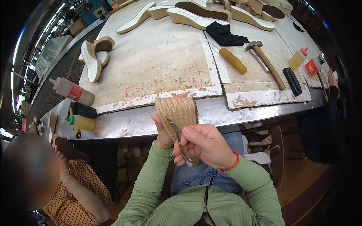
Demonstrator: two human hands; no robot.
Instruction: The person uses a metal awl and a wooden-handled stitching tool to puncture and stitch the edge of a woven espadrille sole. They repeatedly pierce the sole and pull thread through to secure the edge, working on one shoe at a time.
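My left hand (163,135) is wrapped around a wedge shoe sole (176,109) covered in tan braided rope, held up in front of the table's near edge. Small metal thread snips (173,125) are gripped in my right hand (211,145), fingers closed around the handles. The snips' tips lie against or just over the rope side of the sole. A fine loose strand shows near my left thumb. Part of the left fingers is hidden behind the sole.
Wedge soles (196,19) lie along the far table, with more at the left (90,62). A hammer (268,64), yellow-handled tool (233,60) and black cloth (222,34) lie right. Glue bottles (75,92) stand left. A co-worker (81,180) sits at left, holding a dark sole.
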